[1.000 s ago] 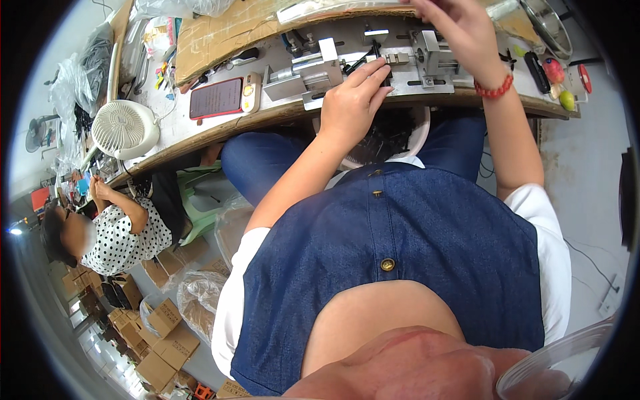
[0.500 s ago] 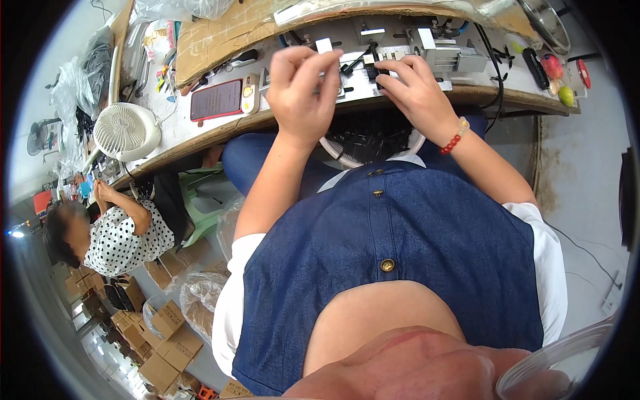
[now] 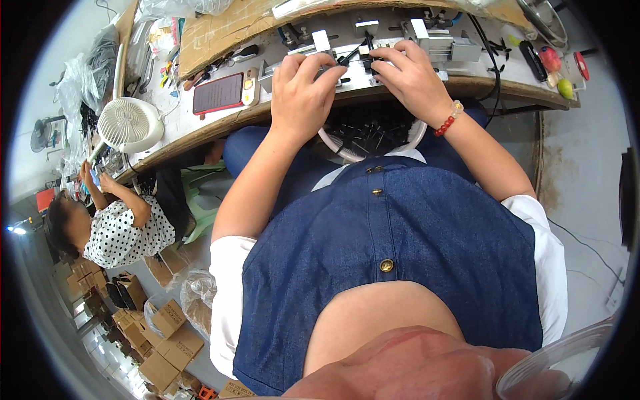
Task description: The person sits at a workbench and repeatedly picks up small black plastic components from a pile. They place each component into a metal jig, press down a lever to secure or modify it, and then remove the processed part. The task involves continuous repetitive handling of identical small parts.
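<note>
My left hand is at the left end of a metal clamping fixture on the bench, its fingers curled and its thumb and forefinger close together. Anything in that pinch is too small to make out. Beside its fingertips a black rod-like piece slants across the fixture. My right hand bends its fingers over the fixture's middle, fingertips at a small black block; what they grip is hidden. Under the bench edge, at my lap, sits a white basket of loose black plastic parts.
Left on the bench are a phone with a red edge and a white fan. Cardboard lies along the back. Black cables hang at the right, near fruit. Another person works farther left.
My left hand has come down from above the fixture to its left end. My right hand has shifted slightly left and up, staying at the middle of the fixture.
</note>
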{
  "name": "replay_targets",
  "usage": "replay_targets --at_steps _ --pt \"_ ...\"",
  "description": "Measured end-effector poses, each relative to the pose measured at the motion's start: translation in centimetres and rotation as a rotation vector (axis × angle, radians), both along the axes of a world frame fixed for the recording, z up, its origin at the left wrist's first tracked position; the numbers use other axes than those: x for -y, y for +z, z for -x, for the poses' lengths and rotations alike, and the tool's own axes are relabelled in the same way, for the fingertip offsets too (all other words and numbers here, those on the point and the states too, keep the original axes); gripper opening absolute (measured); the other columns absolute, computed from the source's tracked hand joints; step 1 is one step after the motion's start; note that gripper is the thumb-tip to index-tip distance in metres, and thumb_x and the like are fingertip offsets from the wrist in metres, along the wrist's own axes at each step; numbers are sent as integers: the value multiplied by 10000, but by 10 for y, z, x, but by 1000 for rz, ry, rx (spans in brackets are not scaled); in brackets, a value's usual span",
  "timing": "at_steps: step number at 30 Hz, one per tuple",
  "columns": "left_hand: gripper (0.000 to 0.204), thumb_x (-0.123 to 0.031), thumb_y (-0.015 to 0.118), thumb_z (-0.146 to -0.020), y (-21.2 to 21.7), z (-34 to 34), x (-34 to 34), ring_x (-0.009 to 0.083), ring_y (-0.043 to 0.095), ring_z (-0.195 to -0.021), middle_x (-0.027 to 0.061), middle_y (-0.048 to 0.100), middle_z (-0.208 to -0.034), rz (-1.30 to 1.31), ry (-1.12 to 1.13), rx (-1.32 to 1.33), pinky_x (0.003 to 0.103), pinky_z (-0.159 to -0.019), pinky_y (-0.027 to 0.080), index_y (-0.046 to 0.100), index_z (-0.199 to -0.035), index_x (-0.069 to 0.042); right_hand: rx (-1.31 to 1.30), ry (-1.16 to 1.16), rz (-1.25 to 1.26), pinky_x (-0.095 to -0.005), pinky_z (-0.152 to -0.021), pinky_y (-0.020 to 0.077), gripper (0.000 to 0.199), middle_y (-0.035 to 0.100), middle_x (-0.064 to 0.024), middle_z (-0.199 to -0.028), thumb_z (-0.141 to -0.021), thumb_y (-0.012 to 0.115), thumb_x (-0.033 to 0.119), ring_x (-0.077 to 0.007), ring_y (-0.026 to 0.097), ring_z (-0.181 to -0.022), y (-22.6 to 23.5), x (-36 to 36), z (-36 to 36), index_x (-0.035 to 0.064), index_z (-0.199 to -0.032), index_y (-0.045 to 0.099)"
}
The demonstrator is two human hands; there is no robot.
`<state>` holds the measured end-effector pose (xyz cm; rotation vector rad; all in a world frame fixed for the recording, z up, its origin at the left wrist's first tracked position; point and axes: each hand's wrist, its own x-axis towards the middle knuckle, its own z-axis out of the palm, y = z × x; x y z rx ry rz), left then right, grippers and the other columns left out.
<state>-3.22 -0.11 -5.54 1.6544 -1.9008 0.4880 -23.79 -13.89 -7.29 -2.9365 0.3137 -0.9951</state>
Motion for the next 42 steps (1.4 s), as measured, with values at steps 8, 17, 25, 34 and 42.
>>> replay_targets --at_steps 8,17,25,34,42 --pt "204 -56 774 -810 10 -2 -11 249 576 -911 -22 684 -992 77 32 -15 382 -829 470 786 -969 -183 -99 167 -22 -366 -902 414 248 584 -12 -1016 -842 765 253 -209 555 -1008 -30 -36 51 123 -1044 701" --pt "240 15 747 -757 -33 32 -37 242 564 -855 22 655 -911 240 48 -278 370 -787 443 798 -931 -143 123 -67 39 -365 -839 369 173 556 24 -959 -853 741 248 -186 537 -968 -19 -28 -5 195 -1016 717" --pt "192 -53 722 -761 -103 64 -78 273 634 -875 53 656 -947 -307 -215 -507 407 -795 524 772 -938 -107 -10 -145 351 -345 -908 330 246 585 46 -1005 -850 766 226 -159 549 -1022 -19 -2 -45 212 -1092 723" --pt "367 -307 642 -959 -170 53 -49 348 644 -1163 121 675 -1278 -1243 -333 -243 452 -1028 506 716 -1288 -163 -66 79 199 -393 -799 370 171 535 -22 -908 -806 723 215 -245 531 -911 0 7 -53 177 -954 646" --pt "596 -530 628 -969 -175 58 -14 352 445 -1430 70 406 -1618 -1452 -256 -54 443 -1166 416 549 -1510 -293 -280 238 -257 -478 -874 396 481 646 -78 -1051 -807 782 267 -297 578 -1011 -19 18 -26 151 -1252 643"
